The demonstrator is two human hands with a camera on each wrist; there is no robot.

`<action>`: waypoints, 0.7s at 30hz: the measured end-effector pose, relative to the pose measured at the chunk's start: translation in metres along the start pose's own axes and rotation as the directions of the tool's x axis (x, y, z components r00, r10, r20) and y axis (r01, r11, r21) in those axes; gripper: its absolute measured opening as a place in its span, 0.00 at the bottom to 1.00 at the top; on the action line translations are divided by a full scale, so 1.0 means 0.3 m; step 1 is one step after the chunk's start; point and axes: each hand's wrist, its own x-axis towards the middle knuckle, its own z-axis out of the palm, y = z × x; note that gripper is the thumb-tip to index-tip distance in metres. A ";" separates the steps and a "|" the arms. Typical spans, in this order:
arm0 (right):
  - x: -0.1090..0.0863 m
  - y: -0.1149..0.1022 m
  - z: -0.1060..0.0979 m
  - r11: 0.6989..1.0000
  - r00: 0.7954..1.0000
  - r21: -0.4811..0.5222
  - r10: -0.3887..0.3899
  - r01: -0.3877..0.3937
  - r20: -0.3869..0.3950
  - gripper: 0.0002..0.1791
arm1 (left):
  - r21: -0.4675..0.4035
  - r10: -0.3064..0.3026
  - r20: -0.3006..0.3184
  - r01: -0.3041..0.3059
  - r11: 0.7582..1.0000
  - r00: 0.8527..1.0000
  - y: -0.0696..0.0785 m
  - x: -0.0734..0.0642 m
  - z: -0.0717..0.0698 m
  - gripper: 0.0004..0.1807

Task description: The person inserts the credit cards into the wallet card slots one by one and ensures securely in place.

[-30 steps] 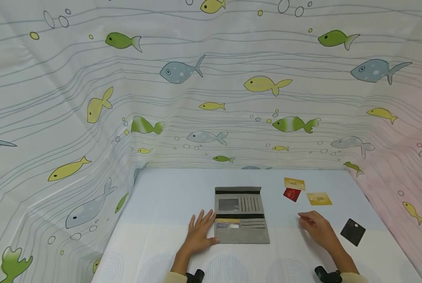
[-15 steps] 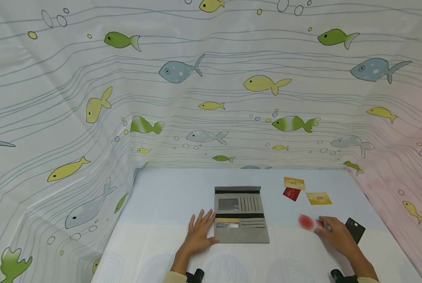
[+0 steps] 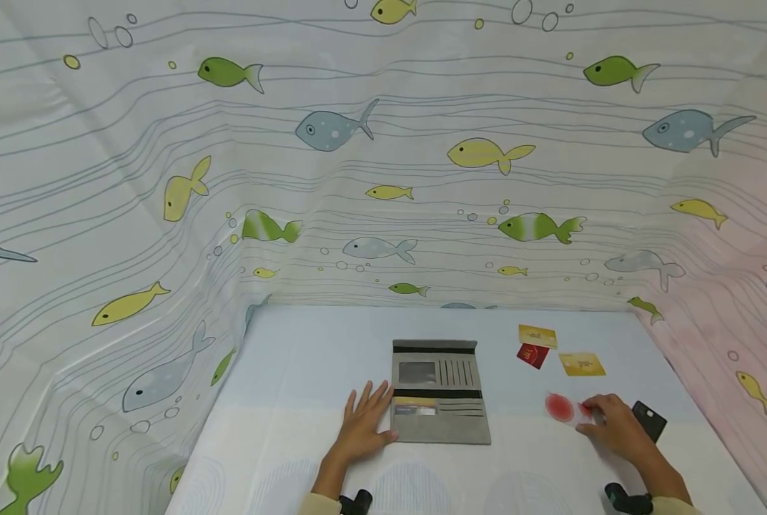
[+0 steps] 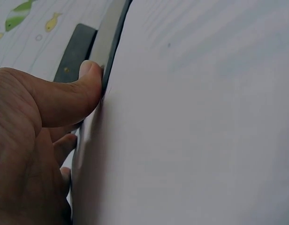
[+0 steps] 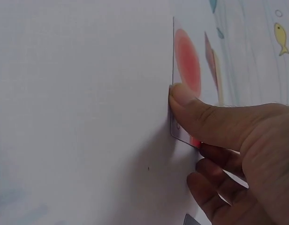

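Observation:
An unfolded grey wallet [image 3: 441,430] with black bands lies on the table, a card [image 3: 415,408] showing in one of its left slots. My left hand [image 3: 362,429] rests at the wallet's left side, fingers spread, its thumb [image 4: 90,84] on the edge. To the right, my right hand [image 3: 621,429] pinches a pale card [image 5: 187,58] with red round spots, thumb on one edge and fingers at the other; the fingers hide part of it. A black card [image 3: 650,420] lies beside that hand, partly covered by it.
Beyond the right hand lie a yellow card [image 3: 537,335] overlapping a red card [image 3: 533,355], and another yellow card [image 3: 582,364]. A fish-printed curtain [image 3: 332,214] surrounds the white table [image 3: 312,357] at the back and sides.
My right hand has moved rightward, toward the black card, and now covers part of it. The red-spotted card has come into view in its fingers. The left hand stays put.

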 end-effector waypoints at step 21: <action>-0.039 0.047 0.040 0.883 0.976 0.438 0.213 -0.168 -0.053 0.18 | -0.001 0.003 -0.010 -0.003 1.000 1.000 -0.005 -0.002 0.005 0.46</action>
